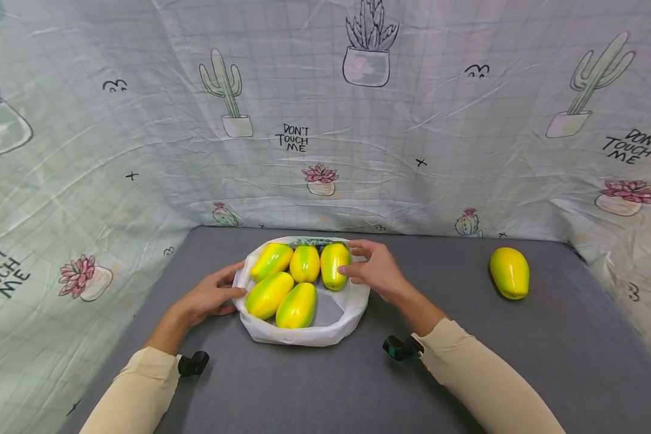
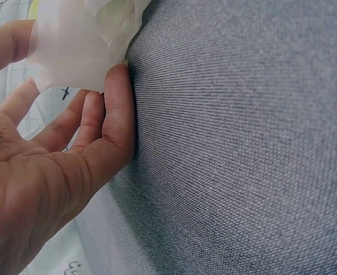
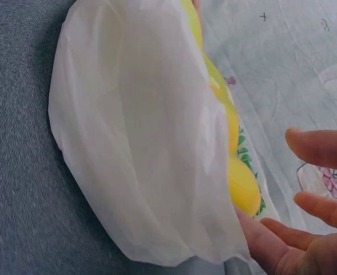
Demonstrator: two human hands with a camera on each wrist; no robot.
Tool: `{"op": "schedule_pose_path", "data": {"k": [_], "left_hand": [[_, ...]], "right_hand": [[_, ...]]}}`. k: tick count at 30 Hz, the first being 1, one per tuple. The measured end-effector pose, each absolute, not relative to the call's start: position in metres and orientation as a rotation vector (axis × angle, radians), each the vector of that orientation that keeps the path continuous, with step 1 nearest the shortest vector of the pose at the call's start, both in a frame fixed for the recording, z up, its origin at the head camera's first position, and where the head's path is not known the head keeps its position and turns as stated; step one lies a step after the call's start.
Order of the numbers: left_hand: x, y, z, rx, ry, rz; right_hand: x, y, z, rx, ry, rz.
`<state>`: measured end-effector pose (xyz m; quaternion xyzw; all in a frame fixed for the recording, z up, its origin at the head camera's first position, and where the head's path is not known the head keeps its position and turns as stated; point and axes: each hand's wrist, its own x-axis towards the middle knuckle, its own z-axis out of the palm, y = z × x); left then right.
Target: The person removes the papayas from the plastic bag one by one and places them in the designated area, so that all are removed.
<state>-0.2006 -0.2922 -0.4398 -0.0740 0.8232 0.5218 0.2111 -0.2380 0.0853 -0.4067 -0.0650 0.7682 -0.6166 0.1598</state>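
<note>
A white plastic bag [image 1: 314, 336] stands open on the table, its mouth upward, holding several yellow-green papayas [image 1: 297, 306]. My left hand [image 1: 211, 294] rests against the bag's left side. In the left wrist view, the fingertips of that hand [image 2: 54, 166] touch the thin white plastic [image 2: 71, 46] close to the tabletop. My right hand [image 1: 377, 268] is at the bag's right rim, beside the rightmost papaya [image 1: 334, 265]. Its fingers are spread in the right wrist view, with one fingertip partly hidden behind the bag [image 3: 134, 137]. The thumb is apart from the other fingers.
One more papaya [image 1: 510, 273] lies on the grey tabletop [image 1: 450, 283] at the far right. A cloth printed with cacti [image 1: 325, 108] rises behind the table and along both sides. Black wrist cameras [image 1: 403, 348] sit below both hands.
</note>
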Motion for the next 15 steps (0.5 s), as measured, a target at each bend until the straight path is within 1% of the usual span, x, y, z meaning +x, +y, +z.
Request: {"op": "schedule_pose_path", "data": {"k": [15], "left_hand": [[-0.201,-0.294,-0.44,-0.21,2.284,1.452]], "right_hand": [[-0.247,0.065,-0.418,-0.071,2.401,-1.615]]}}
